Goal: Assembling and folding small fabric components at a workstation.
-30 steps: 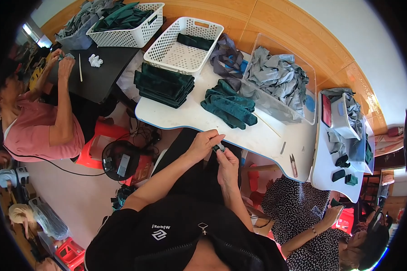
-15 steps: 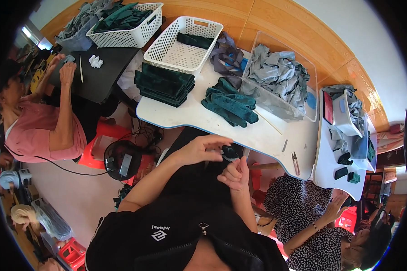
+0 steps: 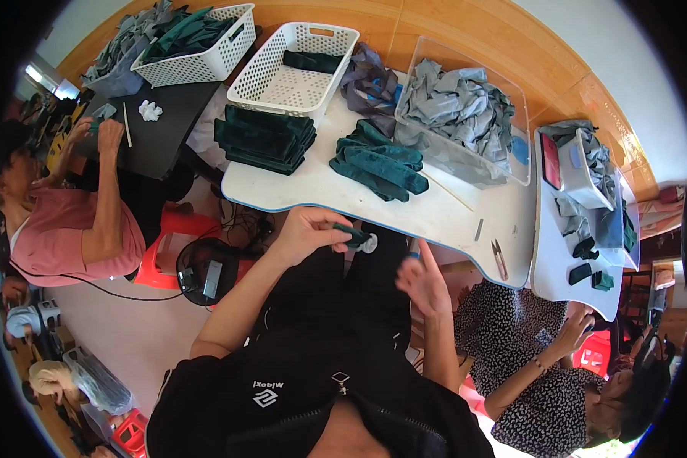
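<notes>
Now apart from the left hand (image 3: pixel 307 233), which pinches a dark green fabric piece (image 3: pixel 353 235) with white tuft; right hand (image 3: pixel 422 281) spread, empty, free for regripping.

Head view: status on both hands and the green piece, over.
Left hand pinching small dark green fabric piece, white tuft at its tip. Right hand open, apart, empty. White table edge just ahead, nothing between.

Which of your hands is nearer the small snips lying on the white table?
The right. The right hand is open in the air just below the table edge, left of the snips. The left hand is farther left, holding a small dark green piece.
</notes>
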{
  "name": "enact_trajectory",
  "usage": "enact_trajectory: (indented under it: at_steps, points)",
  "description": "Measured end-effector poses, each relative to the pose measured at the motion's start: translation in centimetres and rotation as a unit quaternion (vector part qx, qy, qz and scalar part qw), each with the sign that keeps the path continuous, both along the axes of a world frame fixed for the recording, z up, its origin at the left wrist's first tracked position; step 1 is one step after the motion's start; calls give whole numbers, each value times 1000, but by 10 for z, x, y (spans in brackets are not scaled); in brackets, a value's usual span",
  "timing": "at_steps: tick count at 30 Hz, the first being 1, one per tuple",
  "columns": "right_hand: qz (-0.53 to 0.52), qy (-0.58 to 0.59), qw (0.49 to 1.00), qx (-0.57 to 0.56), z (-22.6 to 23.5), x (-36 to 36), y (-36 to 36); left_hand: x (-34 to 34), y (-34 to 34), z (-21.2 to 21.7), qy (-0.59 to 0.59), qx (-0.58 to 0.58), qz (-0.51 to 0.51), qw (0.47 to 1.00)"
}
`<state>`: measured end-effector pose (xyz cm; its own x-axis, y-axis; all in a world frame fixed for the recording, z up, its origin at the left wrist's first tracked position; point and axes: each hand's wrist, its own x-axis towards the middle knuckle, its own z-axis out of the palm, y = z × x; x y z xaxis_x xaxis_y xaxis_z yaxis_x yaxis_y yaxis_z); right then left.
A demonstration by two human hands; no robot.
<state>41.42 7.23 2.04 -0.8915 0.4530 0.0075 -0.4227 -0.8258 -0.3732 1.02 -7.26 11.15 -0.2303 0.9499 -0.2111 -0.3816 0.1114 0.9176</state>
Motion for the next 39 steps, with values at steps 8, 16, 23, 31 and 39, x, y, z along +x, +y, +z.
enact_trajectory:
  at_steps: [8, 16, 23, 31, 39]
  points:
    - [-55, -322, 906, 269, 54, -63, 7, 16, 25, 3, 9, 43, 99, 994]
    - [11, -273, 950, 154, 69, -83, 46, 28, 30, 26, 368, 70, 48, 926]
    - [5, -171, 978, -122, 114, -118, 35, 46, 30, -4, 191, -58, -32, 979]
    - [-230, -388, 838, 307, 66, -144, -5, 76, 48, -33, 117, 37, 76, 990]
    - [-187, -459, 783, 375, 61, -147, -6, 72, 31, -44, 170, -38, 60, 983]
